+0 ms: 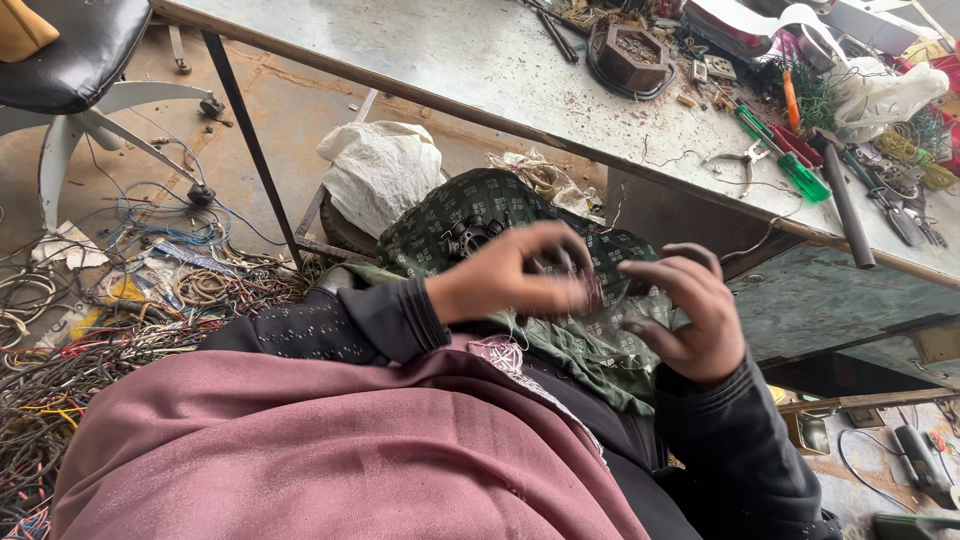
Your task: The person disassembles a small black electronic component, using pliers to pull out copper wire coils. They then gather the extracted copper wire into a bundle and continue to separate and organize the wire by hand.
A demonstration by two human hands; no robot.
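My left hand [505,278] hovers over a green patterned cloth [560,345] spread on my lap. Its fingers are curled together, and motion blur hides whether they pinch anything. My right hand [690,318] is just to its right, fingers bent and spread, with nothing visible in it. A small dark metal part [468,236] lies on the cloth just beyond my left hand. Both arms wear black sleeves, and a pink shawl [320,450] covers my near side.
A metal workbench [470,60] runs across the top, bearing green-handled screwdrivers [790,165], pliers [740,160], a dark square coil part [630,55] and wire scraps. Tangled wires [110,320] cover the floor at left. A white sack [380,170] sits under the bench, and a chair base [90,120] stands at upper left.
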